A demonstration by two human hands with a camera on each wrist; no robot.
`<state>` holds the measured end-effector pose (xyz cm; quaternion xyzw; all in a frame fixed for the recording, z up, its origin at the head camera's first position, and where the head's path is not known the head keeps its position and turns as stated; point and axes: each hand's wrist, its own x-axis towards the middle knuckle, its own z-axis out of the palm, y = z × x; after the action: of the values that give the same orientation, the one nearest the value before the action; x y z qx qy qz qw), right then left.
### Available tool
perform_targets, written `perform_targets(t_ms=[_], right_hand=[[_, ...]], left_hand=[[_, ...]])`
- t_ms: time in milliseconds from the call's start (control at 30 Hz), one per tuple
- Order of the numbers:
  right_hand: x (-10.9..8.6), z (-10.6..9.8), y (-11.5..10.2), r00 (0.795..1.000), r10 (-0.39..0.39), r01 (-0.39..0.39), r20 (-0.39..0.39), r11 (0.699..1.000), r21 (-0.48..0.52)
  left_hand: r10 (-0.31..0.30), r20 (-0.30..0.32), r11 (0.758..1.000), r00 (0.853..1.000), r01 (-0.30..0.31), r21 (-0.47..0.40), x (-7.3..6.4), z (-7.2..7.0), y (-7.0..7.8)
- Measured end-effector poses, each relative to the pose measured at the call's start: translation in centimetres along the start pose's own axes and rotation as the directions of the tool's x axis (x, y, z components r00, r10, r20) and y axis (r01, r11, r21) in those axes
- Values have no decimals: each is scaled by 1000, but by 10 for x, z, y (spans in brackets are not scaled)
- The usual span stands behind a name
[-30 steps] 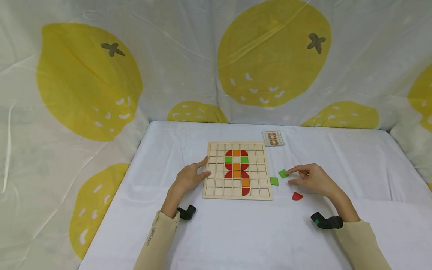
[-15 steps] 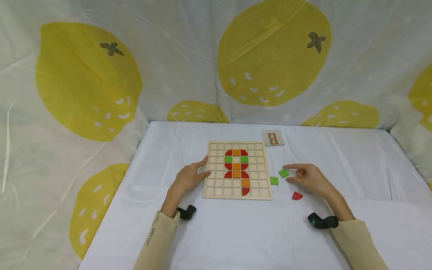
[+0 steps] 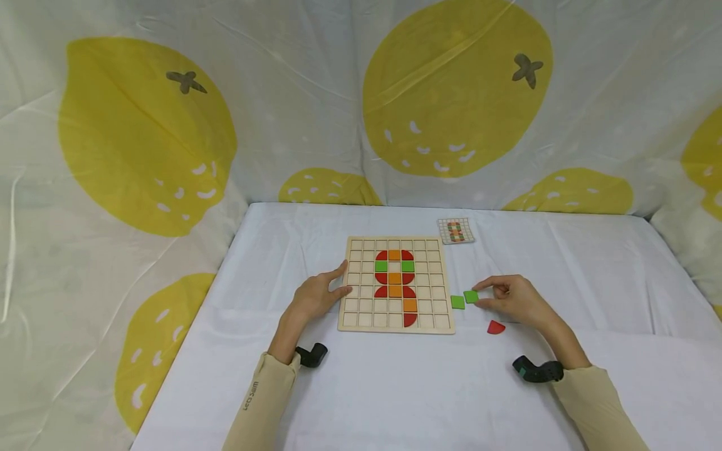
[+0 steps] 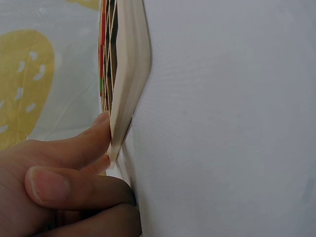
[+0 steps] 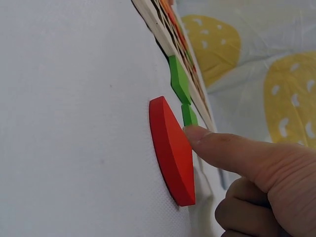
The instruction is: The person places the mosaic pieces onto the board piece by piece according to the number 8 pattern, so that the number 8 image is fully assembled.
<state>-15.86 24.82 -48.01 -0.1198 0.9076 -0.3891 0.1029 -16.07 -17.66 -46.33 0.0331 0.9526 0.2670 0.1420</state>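
Note:
My right hand pinches a green square tile by its right side with thumb and index finger, low over the cloth. Left of it lies another green square tile, close to the wooden grid board. Nearer the front is a red quarter-round tile, large in the right wrist view. My left hand touches the board's left edge, thumb and index finger spread apart along it. In the left wrist view, fingers meet the board's pale rim. Red, orange and green tiles fill several of its squares.
A small pattern card lies behind the board's right corner. White cloth covers the table. A hanging with printed lemons rises at the back and sides. Each wrist wears a black camera.
My right thumb and index finger have come together on the farther green tile. That tile has turned straighter and shifted slightly left and nearer the front. My left hand stays on the board's edge.

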Motion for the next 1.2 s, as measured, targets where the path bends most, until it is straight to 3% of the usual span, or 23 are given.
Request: perform_targets(t_ms=[1200], right_hand=[[2, 3, 1, 999, 14, -15, -35, 1000, -16]], left_hand=[[15, -15, 1000, 1000, -16, -1, 0, 0, 0]])
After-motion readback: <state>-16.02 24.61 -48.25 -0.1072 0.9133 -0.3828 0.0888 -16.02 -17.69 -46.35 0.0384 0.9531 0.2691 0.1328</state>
